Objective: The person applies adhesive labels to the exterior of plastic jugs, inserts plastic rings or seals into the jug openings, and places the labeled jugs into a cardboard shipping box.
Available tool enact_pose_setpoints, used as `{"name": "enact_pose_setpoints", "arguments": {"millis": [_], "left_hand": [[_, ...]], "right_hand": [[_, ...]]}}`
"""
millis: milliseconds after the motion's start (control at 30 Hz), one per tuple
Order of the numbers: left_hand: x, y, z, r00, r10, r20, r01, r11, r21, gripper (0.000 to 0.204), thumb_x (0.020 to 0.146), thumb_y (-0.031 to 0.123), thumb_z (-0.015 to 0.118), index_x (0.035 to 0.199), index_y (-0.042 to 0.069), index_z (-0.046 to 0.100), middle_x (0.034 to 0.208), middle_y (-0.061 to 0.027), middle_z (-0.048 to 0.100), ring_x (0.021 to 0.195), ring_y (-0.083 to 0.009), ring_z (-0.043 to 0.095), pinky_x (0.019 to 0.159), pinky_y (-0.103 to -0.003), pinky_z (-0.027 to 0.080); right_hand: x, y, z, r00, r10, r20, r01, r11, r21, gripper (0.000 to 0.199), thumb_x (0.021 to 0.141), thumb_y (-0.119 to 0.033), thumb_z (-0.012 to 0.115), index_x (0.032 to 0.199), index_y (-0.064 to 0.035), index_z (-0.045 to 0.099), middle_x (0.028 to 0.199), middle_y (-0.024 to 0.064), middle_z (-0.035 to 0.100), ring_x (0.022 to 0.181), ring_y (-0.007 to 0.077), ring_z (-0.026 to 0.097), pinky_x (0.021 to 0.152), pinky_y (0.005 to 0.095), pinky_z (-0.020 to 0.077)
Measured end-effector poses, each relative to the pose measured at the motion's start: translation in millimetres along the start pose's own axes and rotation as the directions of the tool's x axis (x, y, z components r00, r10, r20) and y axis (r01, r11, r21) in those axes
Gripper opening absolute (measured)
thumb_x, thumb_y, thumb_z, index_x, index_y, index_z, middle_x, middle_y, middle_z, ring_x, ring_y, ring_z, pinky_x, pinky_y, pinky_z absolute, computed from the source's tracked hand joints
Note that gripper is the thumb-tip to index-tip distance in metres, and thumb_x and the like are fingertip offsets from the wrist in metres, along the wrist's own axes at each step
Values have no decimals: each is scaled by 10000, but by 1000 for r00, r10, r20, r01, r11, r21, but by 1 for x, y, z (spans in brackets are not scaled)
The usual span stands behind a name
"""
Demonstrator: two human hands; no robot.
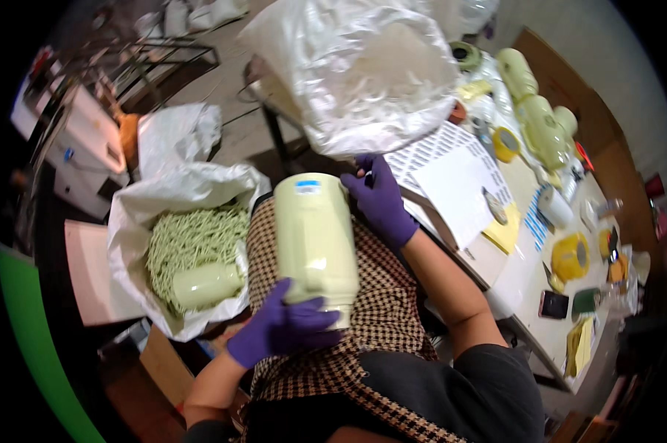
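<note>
Pale-green jar (316, 240) lies across the person's lap, far end tipped away. The left hand (283, 326) wraps closed around its near end to steady it, while the right hand (380, 198) pinches a small dark pen (368, 177) beside the jar's far end, near the counter (522, 280).

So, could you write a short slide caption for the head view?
Gloved left hand steadies a pale green jar on the lap; right hand holds a pen at its top.

A pale green jar (315, 240) lies across the lap — left hand (282, 328) gripping its near end, right hand (380, 198) holding a pen at its far end; desk (522, 277) right.
</note>
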State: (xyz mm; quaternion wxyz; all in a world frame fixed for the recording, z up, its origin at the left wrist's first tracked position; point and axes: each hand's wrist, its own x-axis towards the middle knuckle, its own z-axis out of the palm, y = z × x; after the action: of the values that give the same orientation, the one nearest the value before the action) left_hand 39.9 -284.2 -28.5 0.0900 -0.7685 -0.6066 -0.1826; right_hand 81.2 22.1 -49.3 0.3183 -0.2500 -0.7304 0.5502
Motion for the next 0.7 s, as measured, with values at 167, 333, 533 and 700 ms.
{"name": "enact_pose_setpoints", "arguments": {"millis": [167,333,533,700], "left_hand": [[7,-32,-63,850,-479,-221,210,691,-691,636,972,455,608,1413,7,514,1397,-162,576,1263,-299,590,1123,-474,423],[54,-98,-25,689,-719,94,292,157,-943,645,967,455,626,1406,-12,553,1412,-176,588,1241,-241,597,1052,-383,483],[100,-129,49,787,-595,-167,610,790,57,460,902,271,719,1295,64,598,1381,-239,566,1293,-396,525,1118,-497,379],[155,-123,13,988,-140,-70,131,984,-117,574,864,314,756,1353,77,571,1390,-173,583,1301,-382,525,1142,-516,340]], "right_hand": [[-69,3,-114,928,-364,-77,312,875,-370,209,866,-54,737,1068,-28,689,985,108,655,879,207,657,775,314,537],[-93,3,-239,887,-434,-157,191,655,-731,280,850,-80,753,1126,-59,706,1038,148,691,935,318,678,812,385,542],[-66,72,-292,968,-233,-94,30,479,-878,386,829,-220,735,1193,-98,696,1027,160,682,925,347,657,819,455,535],[-29,84,-311,904,-359,231,361,354,-862,269,820,-66,686,1084,-111,705,939,121,667,824,318,656,730,426,538]]}}
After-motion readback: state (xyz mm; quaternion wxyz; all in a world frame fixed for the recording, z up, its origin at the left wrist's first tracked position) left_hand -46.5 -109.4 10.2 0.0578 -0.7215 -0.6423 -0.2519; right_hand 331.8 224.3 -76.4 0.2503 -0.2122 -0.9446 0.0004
